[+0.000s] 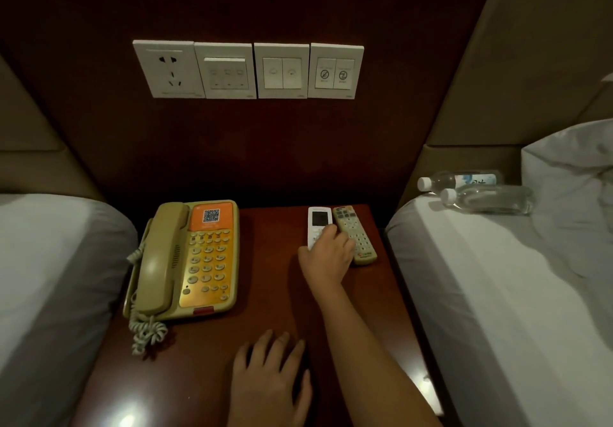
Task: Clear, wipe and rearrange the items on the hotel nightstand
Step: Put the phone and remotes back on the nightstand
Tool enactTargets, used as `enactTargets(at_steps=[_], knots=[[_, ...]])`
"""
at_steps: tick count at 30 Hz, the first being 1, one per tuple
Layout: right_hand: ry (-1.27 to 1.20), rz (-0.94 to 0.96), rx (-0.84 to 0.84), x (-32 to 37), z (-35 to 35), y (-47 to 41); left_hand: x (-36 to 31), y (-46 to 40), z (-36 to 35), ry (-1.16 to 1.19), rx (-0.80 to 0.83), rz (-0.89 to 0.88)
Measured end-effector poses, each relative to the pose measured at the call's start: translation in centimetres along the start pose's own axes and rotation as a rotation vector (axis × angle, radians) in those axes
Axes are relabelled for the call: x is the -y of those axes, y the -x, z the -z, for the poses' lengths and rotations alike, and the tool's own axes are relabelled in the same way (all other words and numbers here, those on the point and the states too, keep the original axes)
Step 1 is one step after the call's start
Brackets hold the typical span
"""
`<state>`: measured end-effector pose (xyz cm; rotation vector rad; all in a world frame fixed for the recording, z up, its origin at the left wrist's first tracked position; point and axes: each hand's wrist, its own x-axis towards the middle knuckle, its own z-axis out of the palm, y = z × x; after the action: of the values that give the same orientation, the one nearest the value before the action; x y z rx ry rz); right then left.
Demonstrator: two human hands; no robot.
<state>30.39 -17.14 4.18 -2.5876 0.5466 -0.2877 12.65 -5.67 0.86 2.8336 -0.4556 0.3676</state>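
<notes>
A dark red wooden nightstand stands between two beds. On its left side sits a beige corded telephone with an orange keypad face. At the back right lie two remotes side by side: a white one with a screen and a beige one. My right hand rests over the lower ends of both remotes, fingers curled on the white one. My left hand lies flat on the nightstand's front, fingers spread, holding nothing.
Two clear water bottles lie on the right bed beside a white pillow. A left bed borders the nightstand. Four white socket and switch plates are on the dark wall panel.
</notes>
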Motion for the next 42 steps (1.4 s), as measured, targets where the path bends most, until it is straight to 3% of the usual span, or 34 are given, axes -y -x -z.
enactTargets(at_steps=[7,11,13,19,25,35,42], knots=[[0.02,0.173,0.006,-1.8,2.4,-0.7,0.0,-0.3,0.1,0.01,-0.013,-0.002],[0.044,0.26,-0.14,-6.0,6.0,-2.1,0.0,-0.4,-0.1,0.015,-0.009,-0.007],[0.03,0.296,-0.108,-8.7,7.5,-2.7,0.0,-0.3,-0.2,0.013,-0.019,-0.013],[0.003,0.222,0.151,-10.6,6.7,-2.0,0.1,0.0,0.2,-0.009,0.032,-0.007],[0.156,0.153,0.009,-7.3,5.1,-0.8,0.1,0.2,0.5,0.02,0.053,-0.001],[0.055,0.031,0.053,-6.2,4.1,-0.4,0.0,0.1,1.1,0.042,0.103,0.019],[0.172,0.239,-0.049,-8.7,5.2,-0.3,-0.5,-0.2,2.2,0.047,0.205,0.044]])
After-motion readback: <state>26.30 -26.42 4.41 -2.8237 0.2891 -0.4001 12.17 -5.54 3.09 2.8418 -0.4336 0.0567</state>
